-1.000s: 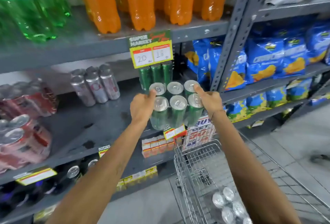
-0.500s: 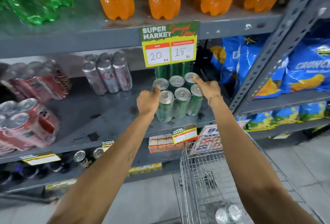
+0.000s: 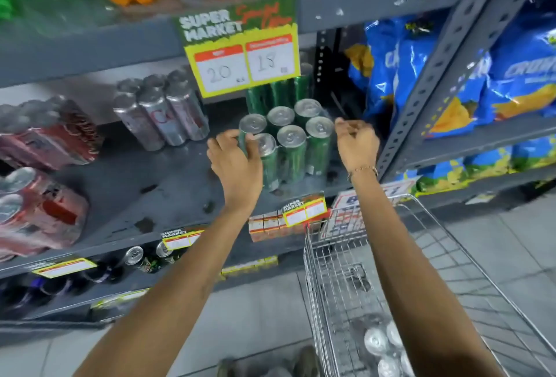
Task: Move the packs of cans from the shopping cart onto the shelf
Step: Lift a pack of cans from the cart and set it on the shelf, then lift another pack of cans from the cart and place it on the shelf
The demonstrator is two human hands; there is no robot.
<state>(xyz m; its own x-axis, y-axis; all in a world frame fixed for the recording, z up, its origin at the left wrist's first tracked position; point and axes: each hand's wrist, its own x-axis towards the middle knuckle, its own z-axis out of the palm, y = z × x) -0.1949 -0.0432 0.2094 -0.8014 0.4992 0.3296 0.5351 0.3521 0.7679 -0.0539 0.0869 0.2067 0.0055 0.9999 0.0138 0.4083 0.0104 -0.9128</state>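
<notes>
Green can pack (image 3: 287,142) now resting on shelf (image 3: 144,184), left hand (image 3: 236,160) still gripping it, right hand (image 3: 356,143) released, loosely curled

Plenty of bare shelf (image 3: 144,184) on my side between the red packs (image 3: 45,211) and the green pack (image 3: 288,142), easy lane in. Silver cans (image 3: 162,115) block further back, the hanging price sign (image 3: 240,46) cuts headroom, and the upright post (image 3: 427,91) crowds the right side.
</notes>
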